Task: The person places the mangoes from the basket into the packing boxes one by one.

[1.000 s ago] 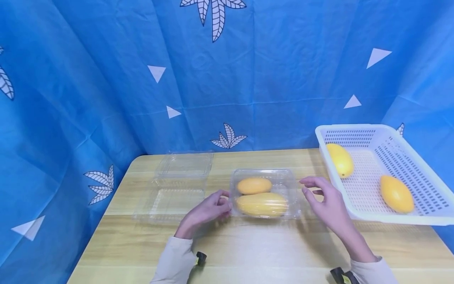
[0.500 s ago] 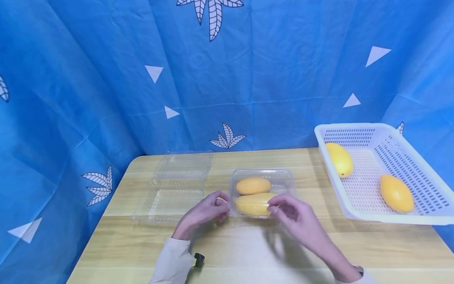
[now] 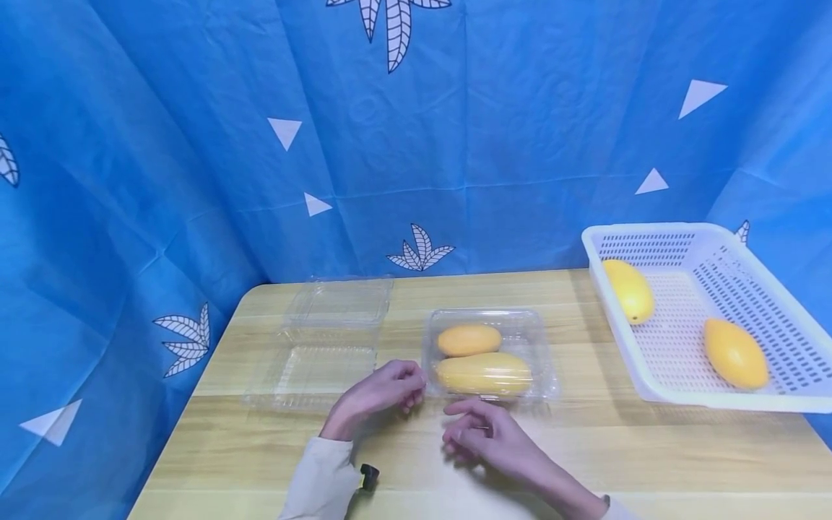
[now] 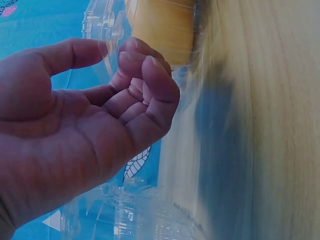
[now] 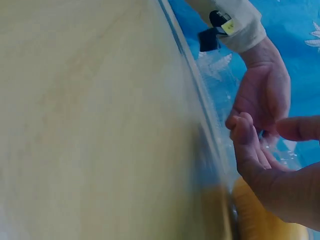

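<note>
A clear plastic clamshell container [image 3: 542,354] stands mid-table with its lid down. Inside lie a smaller mango [image 3: 469,339] and a longer mango [image 3: 484,373]. My left hand [image 3: 383,393] is at its front left corner; in the left wrist view the clear corner [image 4: 114,37] shows between thumb and curled fingers [image 4: 162,87]. Just in front of the container, my right hand [image 3: 497,440] hovers with loosely bent fingers and holds nothing. The right wrist view shows its thumb apart from the fingers [image 5: 245,145], with the left hand [image 5: 262,95] beyond.
To the left lies another clear clamshell container [image 3: 325,365], its lid folded back. A white perforated basket [image 3: 650,375] at the right holds two mangoes, one by its left wall [image 3: 629,291] and one nearer the front [image 3: 736,354]. A blue curtain [image 3: 520,144] hangs behind the table.
From the container's right side my right hand has moved left over its front edge, then down in front of it. My left hand has stayed by the left corner.
</note>
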The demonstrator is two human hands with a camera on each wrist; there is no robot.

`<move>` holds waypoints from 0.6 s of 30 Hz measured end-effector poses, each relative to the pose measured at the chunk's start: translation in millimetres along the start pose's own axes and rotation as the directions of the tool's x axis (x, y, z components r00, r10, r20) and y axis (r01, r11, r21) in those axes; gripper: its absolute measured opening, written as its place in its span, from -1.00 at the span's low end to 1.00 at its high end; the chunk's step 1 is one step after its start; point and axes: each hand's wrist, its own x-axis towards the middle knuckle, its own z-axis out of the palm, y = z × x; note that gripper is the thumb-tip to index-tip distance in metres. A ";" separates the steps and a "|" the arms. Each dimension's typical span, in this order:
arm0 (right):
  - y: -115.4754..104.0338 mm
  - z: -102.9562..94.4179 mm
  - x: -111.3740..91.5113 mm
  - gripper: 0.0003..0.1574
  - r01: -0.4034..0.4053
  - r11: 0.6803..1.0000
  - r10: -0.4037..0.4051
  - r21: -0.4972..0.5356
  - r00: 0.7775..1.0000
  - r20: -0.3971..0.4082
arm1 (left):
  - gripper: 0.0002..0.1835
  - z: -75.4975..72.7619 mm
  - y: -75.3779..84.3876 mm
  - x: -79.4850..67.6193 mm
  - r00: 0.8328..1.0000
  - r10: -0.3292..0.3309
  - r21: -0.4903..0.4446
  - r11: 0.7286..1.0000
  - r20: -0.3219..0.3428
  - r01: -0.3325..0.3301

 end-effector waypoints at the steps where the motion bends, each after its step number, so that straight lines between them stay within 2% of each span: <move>1: 0.8 1.5 0.7 -0.42 -0.011 0.999 0.011 0.033 1.000 0.000 | -0.72 -0.1 0.2 -0.5 1.000 -0.002 -0.003 1.000 0.001 0.002; 5: 2.5 4.1 2.9 -0.39 -0.020 0.995 0.023 0.102 0.999 -0.029 | -0.74 0.6 1.7 -0.9 1.000 -0.006 -0.018 1.000 0.005 0.006; 9: 3.3 4.9 4.1 -0.38 -0.011 0.992 0.019 0.122 0.997 -0.068 | -0.75 1.7 2.9 -0.2 1.000 -0.004 -0.020 1.000 0.012 0.004; 13: 6.6 8.7 6.1 -0.38 -0.033 0.984 0.047 0.177 0.996 -0.074 | -0.74 1.9 1.9 -0.1 1.000 -0.001 -0.013 1.000 0.013 0.001; 15: 9.2 11.2 7.5 -0.38 -0.063 0.969 0.083 0.238 0.994 -0.071 | -0.73 1.5 1.0 -0.1 1.000 -0.001 -0.013 1.000 0.011 0.001; 18: 11.7 14.9 11.5 -0.40 -0.114 0.921 0.156 0.372 0.984 -0.084 | -0.73 1.3 -0.8 0.5 1.000 -0.001 -0.019 1.000 0.011 0.002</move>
